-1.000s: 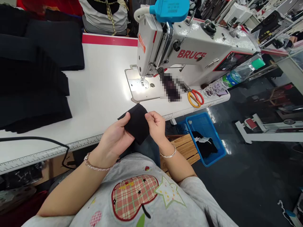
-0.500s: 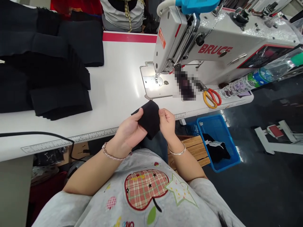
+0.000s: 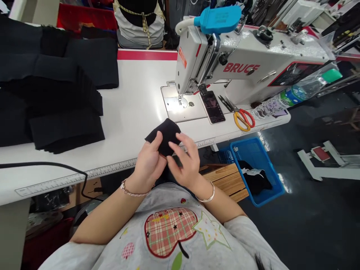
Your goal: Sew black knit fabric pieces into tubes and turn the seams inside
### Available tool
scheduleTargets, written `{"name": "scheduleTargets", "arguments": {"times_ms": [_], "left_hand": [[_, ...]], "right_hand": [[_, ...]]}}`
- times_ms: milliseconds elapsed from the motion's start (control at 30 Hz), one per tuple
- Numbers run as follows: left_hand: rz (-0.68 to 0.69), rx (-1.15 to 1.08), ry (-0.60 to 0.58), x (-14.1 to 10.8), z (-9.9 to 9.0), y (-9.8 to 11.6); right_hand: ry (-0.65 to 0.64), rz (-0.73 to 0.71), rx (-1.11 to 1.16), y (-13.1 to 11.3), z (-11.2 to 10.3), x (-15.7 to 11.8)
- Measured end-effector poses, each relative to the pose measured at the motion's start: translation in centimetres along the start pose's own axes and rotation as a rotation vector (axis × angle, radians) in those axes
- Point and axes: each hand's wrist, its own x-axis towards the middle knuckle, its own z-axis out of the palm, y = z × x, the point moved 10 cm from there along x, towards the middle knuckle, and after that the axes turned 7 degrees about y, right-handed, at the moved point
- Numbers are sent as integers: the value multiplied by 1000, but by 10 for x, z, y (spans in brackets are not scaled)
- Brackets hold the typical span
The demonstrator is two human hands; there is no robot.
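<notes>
Count so far: two hands are showing, left hand point(image 3: 149, 165) and right hand point(image 3: 187, 161), and they are working one black fabric piece point(image 3: 164, 137). Two bracelets are showing too: one beaded bracelet point(image 3: 134, 192), one metal bangle point(image 3: 206, 197). One sewing machine point(image 3: 239, 67) is standing on one table point(image 3: 135, 101), with one phone point(image 3: 212, 107) lying on its bed. One pair of scissors point(image 3: 242, 119) and one plastic bottle point(image 3: 298, 92) are sitting nearby. One blue basket point(image 3: 257, 170) is showing below. Folded black fabric stacks point(image 3: 56, 101) are piling up, exact count unreadable.
</notes>
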Motion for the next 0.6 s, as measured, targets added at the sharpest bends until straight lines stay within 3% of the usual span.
{"name": "scheduleTargets", "arguments": {"times_ms": [100, 333, 500, 600], "left_hand": [[56, 88, -10, -3, 0, -3], [161, 184, 56, -17, 0, 4], [156, 245, 90, -22, -1, 2], [129, 297, 179, -22, -14, -4]], "right_hand": [[-107, -44, -8, -10, 12, -4], [-307, -80, -32, -3, 31, -13], [-364, -53, -60, 3, 33, -18], [-350, -46, -80, 7, 31, -21]]}}
